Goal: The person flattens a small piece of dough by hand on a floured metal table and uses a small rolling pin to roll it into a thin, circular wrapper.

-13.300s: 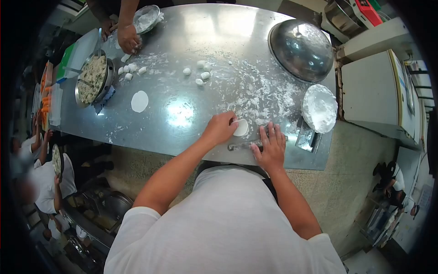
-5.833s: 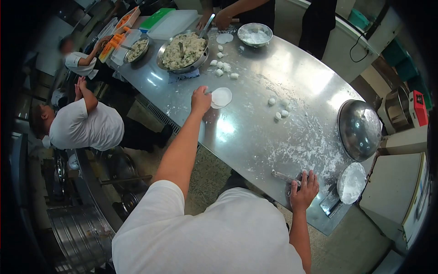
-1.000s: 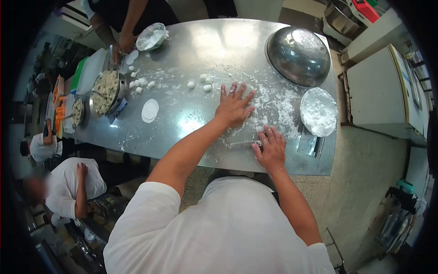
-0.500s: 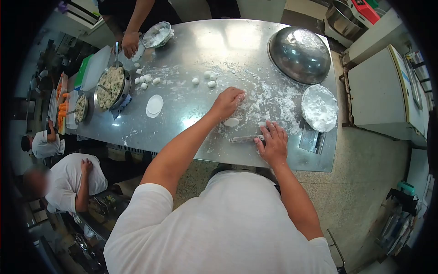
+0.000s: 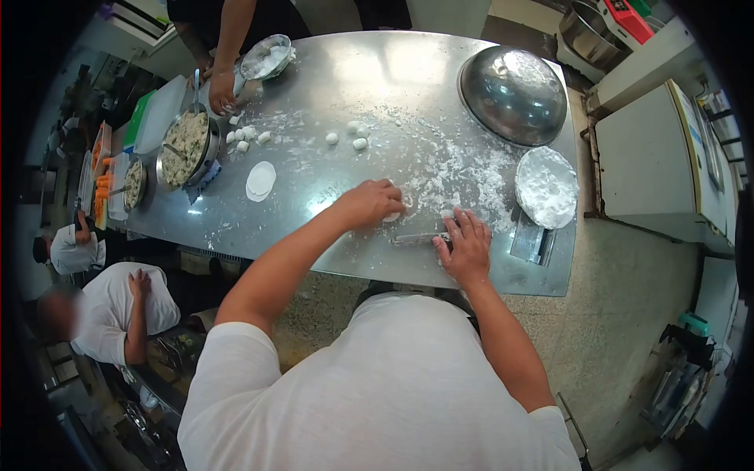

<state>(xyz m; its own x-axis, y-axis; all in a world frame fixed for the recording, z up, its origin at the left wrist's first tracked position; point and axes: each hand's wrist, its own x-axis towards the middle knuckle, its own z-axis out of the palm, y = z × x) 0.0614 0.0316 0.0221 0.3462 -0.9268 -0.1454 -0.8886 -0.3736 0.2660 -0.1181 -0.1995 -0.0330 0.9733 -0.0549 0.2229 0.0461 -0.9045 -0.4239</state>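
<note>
My left hand (image 5: pixel 373 202) is closed, its fingers curled down at a small flattened dough disc (image 5: pixel 391 217), mostly hidden under them. My right hand (image 5: pixel 467 245) lies flat with fingers spread, over one end of a short rolling pin (image 5: pixel 415 238) on the metal table. Just beyond its fingertips is a small white dough piece (image 5: pixel 448 213). Left of my left hand, thin round dough wrappers (image 5: pixel 261 181) overlap on the table. Farther back sit small dough balls (image 5: pixel 360 144), with several more dough pieces (image 5: pixel 242 146) to the left.
Loose flour covers the steel table (image 5: pixel 353 78). A bowl of flour (image 5: pixel 547 187), a scraper (image 5: pixel 534 239) and an upturned metal bowl (image 5: pixel 514 94) stand right. A pan of filling (image 5: pixel 186 147) and a co-worker's hand (image 5: pixel 222 93) are at far left, near another flour bowl (image 5: pixel 269 56).
My left hand has moved left and nearer, off the floured patch onto the dough disc. My right hand stays on the rolling pin. The co-worker's hand has shifted slightly nearer the dough pieces.
</note>
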